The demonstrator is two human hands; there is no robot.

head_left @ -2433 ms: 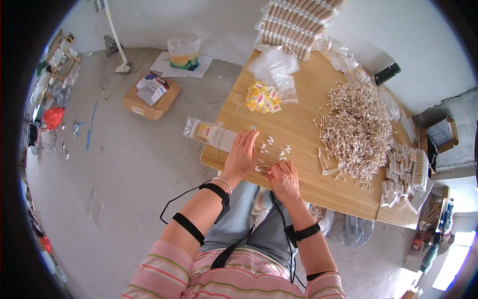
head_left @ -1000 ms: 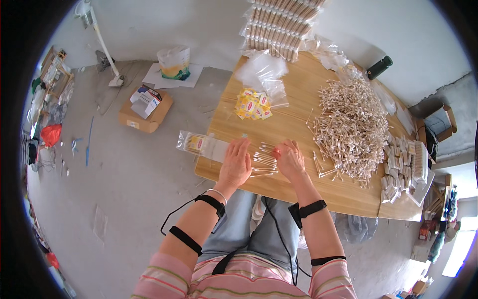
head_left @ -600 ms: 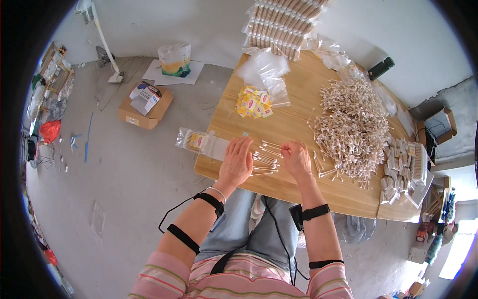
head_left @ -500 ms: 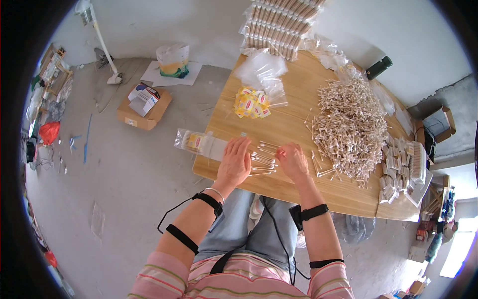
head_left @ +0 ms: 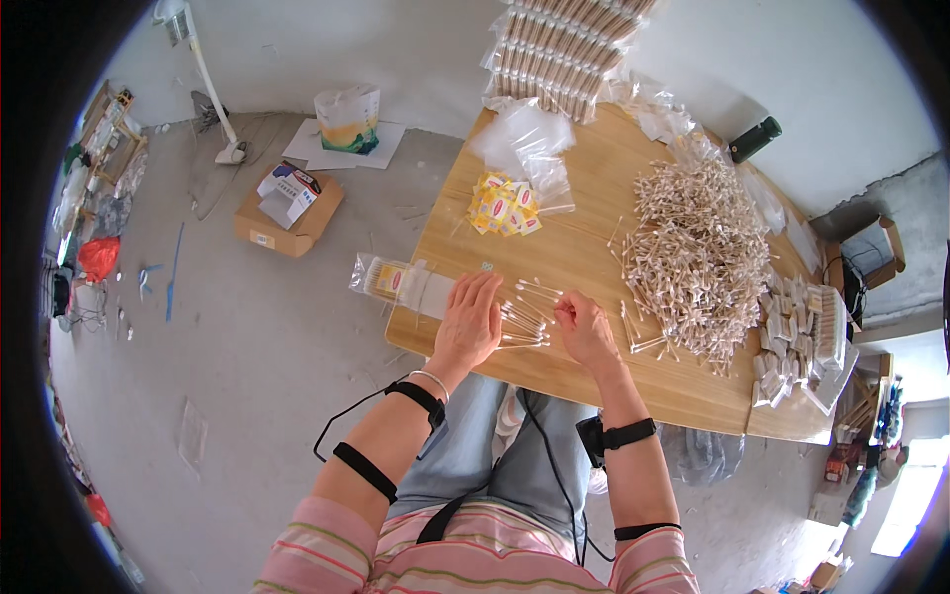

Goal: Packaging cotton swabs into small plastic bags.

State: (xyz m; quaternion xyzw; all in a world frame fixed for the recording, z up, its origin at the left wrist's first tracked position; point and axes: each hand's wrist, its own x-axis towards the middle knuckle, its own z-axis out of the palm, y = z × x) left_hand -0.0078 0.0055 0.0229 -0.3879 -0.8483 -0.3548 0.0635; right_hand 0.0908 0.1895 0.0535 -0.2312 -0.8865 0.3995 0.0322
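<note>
Near the table's front edge, my left hand lies over the inner ends of several loose cotton swabs, fingers stretched out and palm down. The swabs fan out from under it to the right. Just left of that hand lies a clear bag with a row of swabs and a yellow card inside; whether the hand touches it is hidden. My right hand is closed in a pinch at the swabs' right ends. What its fingertips hold, if anything, is too small to make out.
A large heap of cotton swabs covers the table's right half. Yellow cards and clear bags lie farther back, before stacked packs of swabs. Small bundles sit at the right edge. A cardboard box stands on the floor.
My right hand has shifted slightly right and nearer to me, its fingers more tightly pinched. Some swabs between the hands lie at a steeper slant. My left hand has hardly moved.
</note>
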